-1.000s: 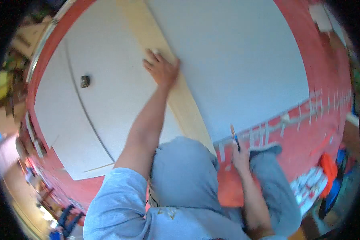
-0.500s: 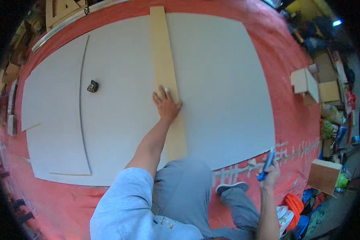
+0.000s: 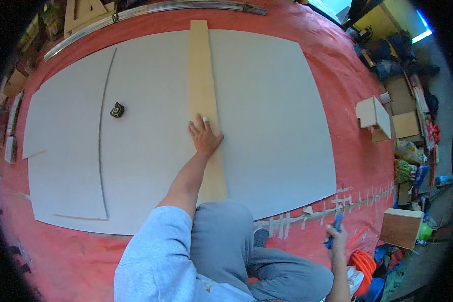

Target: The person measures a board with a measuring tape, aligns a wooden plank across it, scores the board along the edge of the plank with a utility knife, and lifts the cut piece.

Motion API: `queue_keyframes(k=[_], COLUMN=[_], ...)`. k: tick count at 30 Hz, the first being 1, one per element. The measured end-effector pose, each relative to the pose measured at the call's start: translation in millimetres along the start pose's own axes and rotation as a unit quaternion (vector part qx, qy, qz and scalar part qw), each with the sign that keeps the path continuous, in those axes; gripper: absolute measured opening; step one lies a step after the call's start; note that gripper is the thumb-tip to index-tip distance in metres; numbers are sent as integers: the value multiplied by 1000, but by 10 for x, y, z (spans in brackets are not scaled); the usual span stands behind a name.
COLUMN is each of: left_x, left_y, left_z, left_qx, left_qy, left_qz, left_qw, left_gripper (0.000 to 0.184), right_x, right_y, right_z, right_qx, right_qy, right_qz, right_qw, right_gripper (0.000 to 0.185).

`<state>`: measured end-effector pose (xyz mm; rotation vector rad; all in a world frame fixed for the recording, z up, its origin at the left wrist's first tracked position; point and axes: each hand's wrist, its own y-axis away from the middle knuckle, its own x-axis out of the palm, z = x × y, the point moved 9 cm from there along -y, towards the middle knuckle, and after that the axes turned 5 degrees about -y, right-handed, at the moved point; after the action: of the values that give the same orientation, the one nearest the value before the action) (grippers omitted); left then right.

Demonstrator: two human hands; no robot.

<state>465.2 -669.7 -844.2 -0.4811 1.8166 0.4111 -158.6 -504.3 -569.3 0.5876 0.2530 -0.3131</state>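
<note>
My left hand (image 3: 205, 137) presses down on a long pale wooden board (image 3: 203, 75), its fingers spread and lying flat. One fingertip carries a white covering. Beneath the board spreads a large white sheet (image 3: 272, 121), and my knee rests at the board's near end. Away to the right, beyond the sheet's near edge, my right hand (image 3: 336, 240) is closed around a blue utility knife (image 3: 334, 232). The knife is held above the red floor covering, apart from the sheet; its blade is not clear. A black tape measure (image 3: 117, 110) lies on the sheet left of the board.
A smaller white panel (image 3: 68, 141) lies over the sheet's left part. Metal strips (image 3: 186, 6) run along the far side. On the right stand a white box (image 3: 375, 118), a brown wooden box (image 3: 400, 226) and an orange coil (image 3: 363, 272). The floor covering (image 3: 357, 166) is red.
My right hand has moved back toward me with the utility knife, away from the sheet's corner. My right leg has shifted, and the view has tilted slightly. The left hand stays on the board.
</note>
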Motion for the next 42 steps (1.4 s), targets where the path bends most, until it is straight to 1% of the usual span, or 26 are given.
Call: queue_keyframes(k=[3,5,7,9,10,13,14,16,18,19,20,22,23,24,25,26,28,31,32,33,34,35,37,38,40,42], left_x=[-26,58,14,-61,-41,-98,-28,0,-192,-84,-284,-373,-487,-624,-624,-607,-759,-584,-463,-373,-384,-360,-351,-374,-353,-331], left_y=[-11,-57,-94,-59,-87,-56,-66,-179,-195,-296,-296,-363,-325,-283,-280,-276,-25,317,377,425,437,404,388,398,366,338], left_z=[-24,2,-21,89,126,174,257,261,276,439,462,751,860,1011,1268,1443,1556,1912,2035,2131,2120,2142,2149,2130,2135,2156], left_qx=[3,9,58,29,13,-17,-29,-16,-22,7,-29,-20,-29,-43,-23,-4,-64,-36,-32,-23,-16,-16,-37,-41,-44,-29], left_qy=[-13,-17,-20,44,35,53,55,36,61,84,61,23,25,25,17,7,-38,-63,-70,-46,-21,-23,-29,-31,-41,-63], left_qz=[-14,22,17,8,2,19,30,31,123,70,102,60,67,71,55,39,105,110,113,89,64,66,95,94,117,118], left_qw=[1000,1000,998,999,999,998,998,999,990,994,993,998,997,996,998,999,992,991,991,995,998,997,994,994,991,991], left_gripper=[107,106,104,106,108,113,113,125,127,127,129,129,127,125,126,126,128,130,130,131,132,132,132,132,131,130], right_x=[339,539,774,922,1010,1048,1039,1125,1228,1234,1226,1234,1211,1211,1228,1239,1129,1102,1133,1141,1150,1181,1241,1266,1252,1257], right_y=[-132,-201,-246,-268,-307,-452,-514,-670,-743,-812,-917,-1149,-1236,-1331,-1410,-1507,-1657,-1674,-1645,-1615,-1618,-1627,-1671,-1698,-1743,-1716], right_z=[-884,-1415,-1751,-2049,-2155,-2156,-2187,-2183,-2053,-2026,-2016,-2055,-2091,-2139,-2190,-2240,-2439,-2521,-2514,-2463,-2436,-2446,-2395,-2421,-2464,-2454], right_qx=[64,81,101,137,155,105,114,97,104,95,88,78,79,89,98,99,101,112,120,111,102,105,63,64,59,67], right_qy=[-20,-57,-56,-92,-71,-54,-40,-51,-72,-64,-54,-51,-57,-98,-140,-146,-139,-178,-182,-169,-155,-155,-138,-137,-71,-76], right_qz=[16,54,80,87,110,110,111,123,117,106,96,93,79,59,42,40,0,-60,-62,-69,-74,-75,-58,-55,-76,-73], right_qw=[998,994,990,983,979,987,987,986,985,988,990,991,992,989,984,984,985,976,974,977,980,980,987,987,993,992], right_gripper=[20,18,16,14,14,13,13,14,14,14,13,14,14,15,16,16,15,13,13,13,14,14,14,14,13,13])
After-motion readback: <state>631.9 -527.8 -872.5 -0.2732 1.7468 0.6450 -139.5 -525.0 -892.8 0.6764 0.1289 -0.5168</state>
